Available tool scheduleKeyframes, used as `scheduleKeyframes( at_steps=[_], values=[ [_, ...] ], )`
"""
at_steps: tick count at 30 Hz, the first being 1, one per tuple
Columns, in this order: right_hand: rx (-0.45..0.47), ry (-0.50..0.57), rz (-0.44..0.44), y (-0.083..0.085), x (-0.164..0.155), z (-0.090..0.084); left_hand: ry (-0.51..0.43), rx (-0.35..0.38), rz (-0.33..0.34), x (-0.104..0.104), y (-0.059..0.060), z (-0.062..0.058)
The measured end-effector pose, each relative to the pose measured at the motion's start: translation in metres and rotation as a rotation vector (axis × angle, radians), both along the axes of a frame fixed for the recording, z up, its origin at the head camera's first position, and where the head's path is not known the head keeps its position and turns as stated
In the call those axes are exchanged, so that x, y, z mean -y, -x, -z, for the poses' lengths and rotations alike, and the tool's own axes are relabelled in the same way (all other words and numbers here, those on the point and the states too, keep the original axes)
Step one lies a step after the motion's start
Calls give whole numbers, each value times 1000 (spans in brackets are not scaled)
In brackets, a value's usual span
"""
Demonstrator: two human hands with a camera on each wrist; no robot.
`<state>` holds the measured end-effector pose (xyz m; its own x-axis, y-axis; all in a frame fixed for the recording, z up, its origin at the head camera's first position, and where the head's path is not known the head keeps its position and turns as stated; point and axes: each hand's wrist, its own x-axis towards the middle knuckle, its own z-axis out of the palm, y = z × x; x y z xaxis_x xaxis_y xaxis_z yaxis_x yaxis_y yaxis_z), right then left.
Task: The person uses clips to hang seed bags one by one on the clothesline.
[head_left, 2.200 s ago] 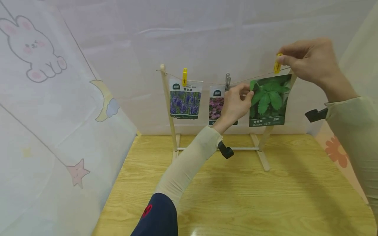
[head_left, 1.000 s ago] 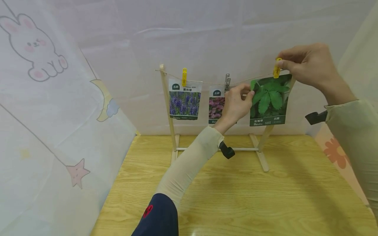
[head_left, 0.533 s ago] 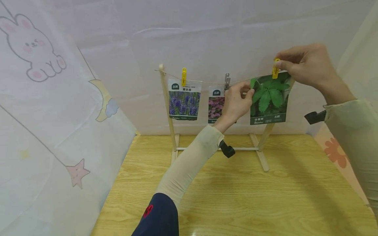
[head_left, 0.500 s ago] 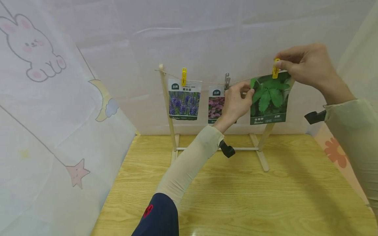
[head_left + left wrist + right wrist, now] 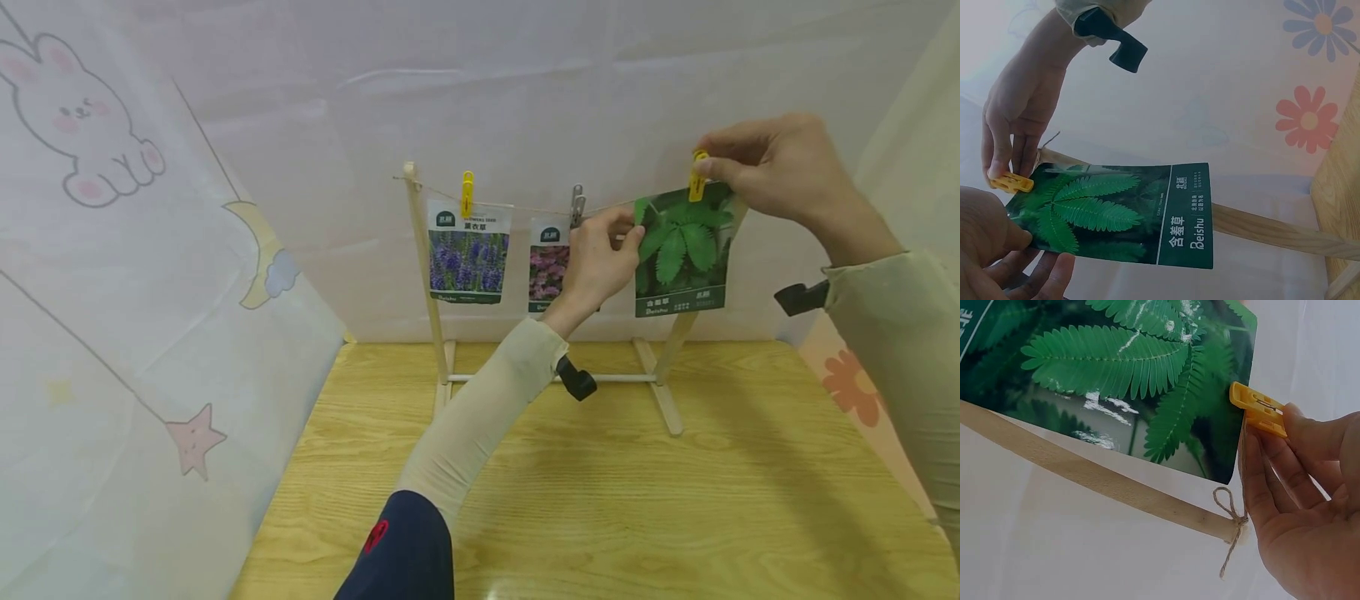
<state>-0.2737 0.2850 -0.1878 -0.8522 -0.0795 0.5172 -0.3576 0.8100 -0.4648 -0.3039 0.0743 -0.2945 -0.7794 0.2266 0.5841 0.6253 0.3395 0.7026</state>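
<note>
My left hand (image 5: pixel 600 265) pinches the left edge of a green seed packet (image 5: pixel 685 250) with a leaf picture. At the packet's top edge my right hand (image 5: pixel 787 171) pinches a yellow clothespin (image 5: pixel 697 182) between thumb and fingers. Seen from the right wrist, the clothespin (image 5: pixel 1259 407) straddles the packet's edge along the twine (image 5: pixel 1243 469). How firmly its tips grip both cannot be told. Further left on the twine hang a purple-flower packet (image 5: pixel 468 258) under another yellow clothespin (image 5: pixel 467 193) and a pink-flower packet (image 5: pixel 547 267) under a grey clothespin (image 5: pixel 577 204), partly hidden by my left hand.
A wooden stand, with a left post (image 5: pixel 427 267) and a right post (image 5: pixel 1116 481), carries the twine. Its feet (image 5: pixel 663 400) rest on a wood-grain table (image 5: pixel 585 500). Pale printed cloth (image 5: pixel 525 100) closes off the back and sides.
The yellow clothespin in my right hand has come down and slightly left onto the green packet's top edge. The green packet has risen a little. My left hand keeps its hold.
</note>
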Motion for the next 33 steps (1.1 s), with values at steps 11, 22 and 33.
scheduleKeyframes(
  at_steps=[11,22,33],
  values=[
    [17,-23,6,2,1,2,-12,11,6,2,0,3],
    [39,-67,-2,1,4,0,-22,46,4,0,2,5],
    [93,-143,-20,2,7,1,-34,55,6,2,2,9]
  ],
)
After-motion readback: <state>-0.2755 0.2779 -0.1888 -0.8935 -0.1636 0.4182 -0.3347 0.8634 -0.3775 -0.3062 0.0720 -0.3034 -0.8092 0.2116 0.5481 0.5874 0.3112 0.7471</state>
